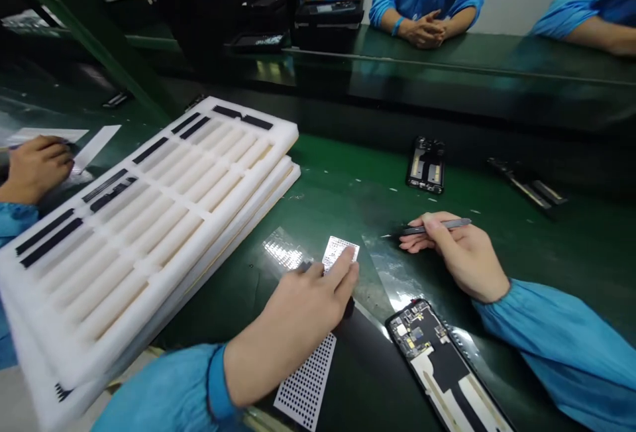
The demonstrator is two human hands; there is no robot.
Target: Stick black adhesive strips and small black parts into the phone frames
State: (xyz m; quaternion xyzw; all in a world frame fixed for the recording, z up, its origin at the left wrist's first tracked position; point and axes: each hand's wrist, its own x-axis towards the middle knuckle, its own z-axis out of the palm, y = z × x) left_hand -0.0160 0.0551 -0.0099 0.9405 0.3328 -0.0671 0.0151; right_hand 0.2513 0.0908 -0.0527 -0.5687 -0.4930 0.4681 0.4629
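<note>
My left hand (311,303) rests palm down near the middle of the bench, its fingers stretched over a small white sheet (342,250) with rows of tiny marks. Partly under that wrist lies a white sheet with black dots (308,382). Something dark shows beside the hand, too covered to name. In my right hand (462,246) is a pair of tweezers (454,223), tips pointing left above a clear film (392,273). Below, at the front right, an opened smartphone (442,366) shows its circuit board. A clear sheet of small shiny pieces (288,248) lies beyond my left fingers.
Stacked white foam trays (293,130) with slots, some holding black strips, fill the left. Another phone frame (426,163) and dark phone parts (529,183) lie farther back. A neighbour's hand (40,167) is at far left; people in blue sit across the raised ledge (497,61).
</note>
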